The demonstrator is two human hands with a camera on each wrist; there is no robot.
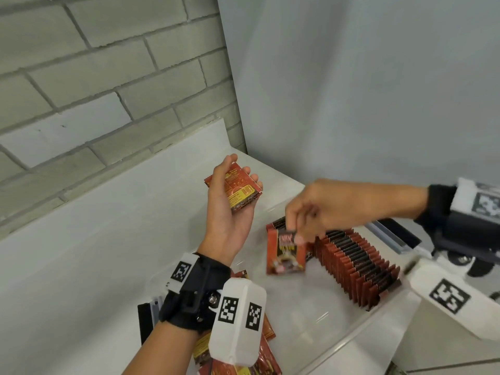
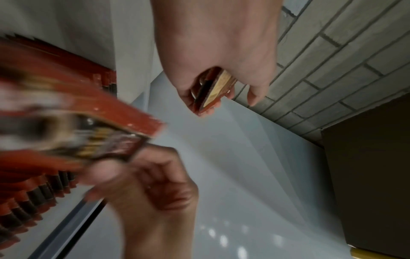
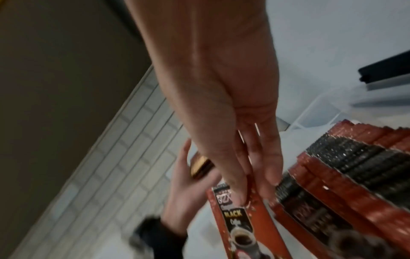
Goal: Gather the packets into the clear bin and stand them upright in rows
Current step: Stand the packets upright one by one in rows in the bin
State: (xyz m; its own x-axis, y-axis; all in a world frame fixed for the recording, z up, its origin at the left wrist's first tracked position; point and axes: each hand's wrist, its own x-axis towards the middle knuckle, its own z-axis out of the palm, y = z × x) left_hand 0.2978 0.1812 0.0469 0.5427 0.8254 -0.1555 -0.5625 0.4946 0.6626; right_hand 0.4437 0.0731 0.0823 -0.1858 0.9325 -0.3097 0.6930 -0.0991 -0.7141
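Note:
My left hand is raised palm up over the white counter and grips a small stack of red packets, also seen edge-on as the stack. My right hand pinches the top edge of a single red coffee packet, hanging upright at the near end of the row of upright packets inside the clear bin. In the right wrist view my fingertips clamp that packet beside the row.
Loose red packets lie in a heap under my left wrist at the bottom. A grey brick wall and a white panel close off the counter's back corner. A dark strip lies beyond the bin.

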